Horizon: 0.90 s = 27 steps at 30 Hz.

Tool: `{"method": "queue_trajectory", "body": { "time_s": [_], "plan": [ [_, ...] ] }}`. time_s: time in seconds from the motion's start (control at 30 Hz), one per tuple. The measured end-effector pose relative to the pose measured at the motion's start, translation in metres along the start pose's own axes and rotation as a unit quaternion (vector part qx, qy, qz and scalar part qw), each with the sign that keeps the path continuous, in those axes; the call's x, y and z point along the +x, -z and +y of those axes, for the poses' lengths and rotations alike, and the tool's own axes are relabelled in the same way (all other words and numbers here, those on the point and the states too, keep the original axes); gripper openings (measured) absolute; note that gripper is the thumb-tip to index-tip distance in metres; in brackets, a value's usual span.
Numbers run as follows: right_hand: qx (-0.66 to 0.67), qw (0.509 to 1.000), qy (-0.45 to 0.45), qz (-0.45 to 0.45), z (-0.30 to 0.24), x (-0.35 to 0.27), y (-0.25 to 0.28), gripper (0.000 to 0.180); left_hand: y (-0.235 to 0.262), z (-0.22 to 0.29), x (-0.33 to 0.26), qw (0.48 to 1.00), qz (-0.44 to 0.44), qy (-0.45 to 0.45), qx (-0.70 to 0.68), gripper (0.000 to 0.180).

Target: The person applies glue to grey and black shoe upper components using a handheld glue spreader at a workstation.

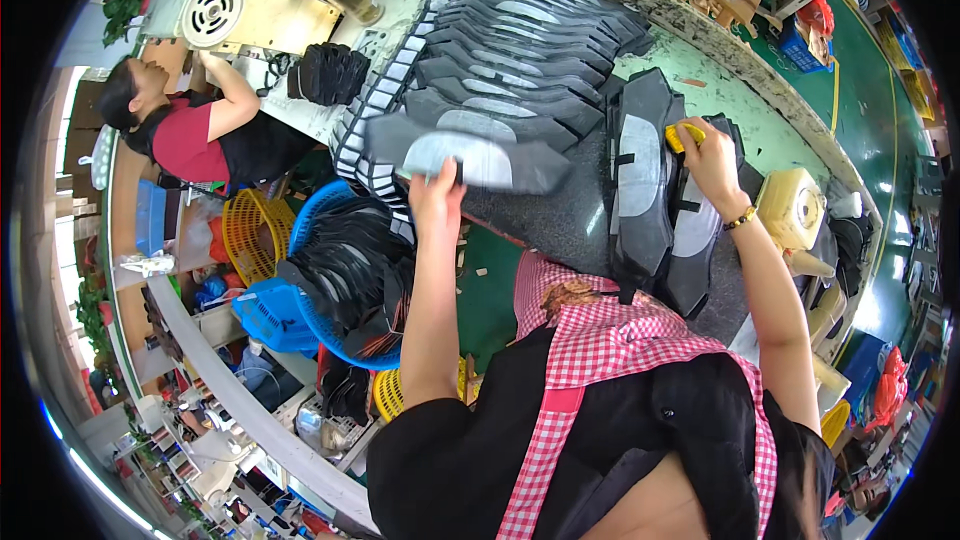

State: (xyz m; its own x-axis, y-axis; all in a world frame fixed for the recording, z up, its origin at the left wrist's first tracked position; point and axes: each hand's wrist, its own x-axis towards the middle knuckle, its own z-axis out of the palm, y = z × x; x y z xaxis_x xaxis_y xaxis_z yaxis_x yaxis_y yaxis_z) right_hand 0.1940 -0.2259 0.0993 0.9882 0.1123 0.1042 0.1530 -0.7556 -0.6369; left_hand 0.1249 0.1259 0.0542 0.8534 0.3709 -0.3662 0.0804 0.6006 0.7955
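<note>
In my left hand (pixel 436 202) is one end-pointed dark grey panel (pixel 545 168) with a light grey patch, blurred by motion, pinched at its lower edge above the table. My right hand (pixel 712 162) is closed round a small yellow block-like thing (pixel 678 136), whose kind I cannot make out. It is over two similar panels, a left one (pixel 640 175) and a right one (pixel 695 230), lying lengthwise on the dark worktop (pixel 560 215). Beyond my left hand, an overlapping row of several more such panels (pixel 520 50) runs away from me.
A conveyor-like strip of pale plates (pixel 385 90) runs along the left. Below it stands a blue basket (pixel 312 210) full of dark pieces, beside a yellow basket (pixel 250 230). A yellowish container (pixel 790 205) stands at right. A co-worker (pixel 195 135) sits at a machine (pixel 240 10) at far left.
</note>
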Motion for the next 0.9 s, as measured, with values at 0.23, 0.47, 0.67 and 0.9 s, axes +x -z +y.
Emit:
{"method": "queue_trajectory", "body": {
  "time_s": [0.23, 0.47, 0.67, 0.9],
  "plan": [
    [0.283, 0.947, -0.088, 0.127, 0.016, -0.059, 0.087, 0.019, 0.017, -0.054, 0.025, 0.782, 0.185, -0.356, 0.477, 0.037],
    [0.173, 0.945, -0.209, 0.18, 0.053, -0.141, 0.131, 0.016, -0.107, -0.123, -0.014, 0.872, -0.304, 0.126, 0.364, 0.066],
    [-0.106, 0.959, -0.175, 0.195, 0.114, -0.192, 0.075, 0.014, -0.124, -0.103, -0.04, 0.854, -0.256, 0.106, 0.44, 0.074],
    [0.165, 0.904, -0.271, 0.286, 0.099, -0.215, 0.074, 0.02, -0.091, -0.09, -0.001, 0.83, -0.335, 0.248, 0.372, 0.074]
  ]
}}
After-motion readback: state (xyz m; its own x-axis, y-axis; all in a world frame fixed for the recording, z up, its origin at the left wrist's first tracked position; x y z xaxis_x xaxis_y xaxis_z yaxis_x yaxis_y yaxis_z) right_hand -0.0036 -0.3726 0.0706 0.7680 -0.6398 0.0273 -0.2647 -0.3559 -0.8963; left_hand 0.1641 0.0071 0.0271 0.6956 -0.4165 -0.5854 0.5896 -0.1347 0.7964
